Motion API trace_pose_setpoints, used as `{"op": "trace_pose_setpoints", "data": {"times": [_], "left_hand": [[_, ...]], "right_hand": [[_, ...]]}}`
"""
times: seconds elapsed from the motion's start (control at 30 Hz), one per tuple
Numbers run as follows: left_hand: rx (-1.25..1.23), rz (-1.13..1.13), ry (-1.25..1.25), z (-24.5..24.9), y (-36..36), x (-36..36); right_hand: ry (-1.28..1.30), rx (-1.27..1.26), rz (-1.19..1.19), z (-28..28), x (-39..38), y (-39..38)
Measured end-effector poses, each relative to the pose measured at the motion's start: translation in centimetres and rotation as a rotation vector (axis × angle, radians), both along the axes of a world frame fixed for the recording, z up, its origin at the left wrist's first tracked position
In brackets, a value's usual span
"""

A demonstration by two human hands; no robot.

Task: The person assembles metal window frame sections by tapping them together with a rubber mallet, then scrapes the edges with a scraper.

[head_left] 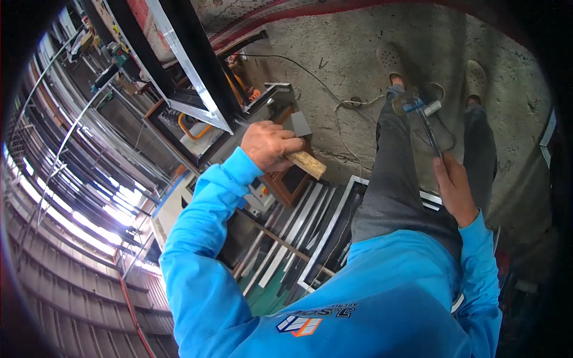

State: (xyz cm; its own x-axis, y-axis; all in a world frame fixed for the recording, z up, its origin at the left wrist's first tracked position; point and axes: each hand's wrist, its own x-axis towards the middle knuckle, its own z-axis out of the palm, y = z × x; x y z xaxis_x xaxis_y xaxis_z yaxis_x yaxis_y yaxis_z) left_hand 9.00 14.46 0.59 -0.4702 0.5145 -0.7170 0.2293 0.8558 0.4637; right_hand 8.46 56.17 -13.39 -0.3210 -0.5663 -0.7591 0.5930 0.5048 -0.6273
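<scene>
My left hand is wrapped round a short wooden block, its pale end sticking out past the fingers. The hand is beside the lower corner of a dark metal frame with a shiny silvery edge. My right hand grips the dark handle of a mallet, low in front of my legs. The mallet's head, blue with a white end, points away from me over the floor. A small grey plate shows just past my left knuckles.
Metal profiles lie in rows below my left arm, with a white-edged frame beside them. A cable crosses the concrete floor near my feet. Long bars fill a rack at the left. An orange-handled thing sits behind the frame.
</scene>
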Motion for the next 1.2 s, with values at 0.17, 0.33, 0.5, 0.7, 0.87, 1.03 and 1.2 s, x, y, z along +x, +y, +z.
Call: {"op": "trace_pose_setpoints", "data": {"times": [0.17, 0.33, 0.5, 0.7, 0.87, 1.03, 1.2], "left_hand": [[-0.13, -0.099, -0.161, -0.3, -0.2, 0.2], [-0.331, -0.203, -0.411, -0.9, -0.2, -1.1], [-0.055, -0.026, 0.043, -1.5, -1.2, 0.6], [-0.013, -0.07, 0.029, -1.1, -1.1, 0.0], [-0.093, -0.02, -0.156, -1.7, -1.5, -0.2], [-0.066, -0.09, -0.125, -1.4, -1.8, 1.1], [-0.069, -0.123, -0.136, -1.4, -1.9, 0.8]], "right_hand": [[-0.064, -0.012, -0.058, -0.7, 0.6, -0.1], [-0.015, -0.013, -0.1, -0.7, 0.8, -0.4], [0.056, -0.021, -0.163, -2.0, 2.8, 0.1], [0.032, -0.012, -0.098, -2.3, 2.7, 0.0], [-0.106, 0.01, -0.037, -1.3, 1.6, -1.4], [-0.135, -0.01, -0.071, -1.5, 2.5, -1.8], [-0.153, -0.003, -0.102, -1.8, 3.0, -2.0]]}}
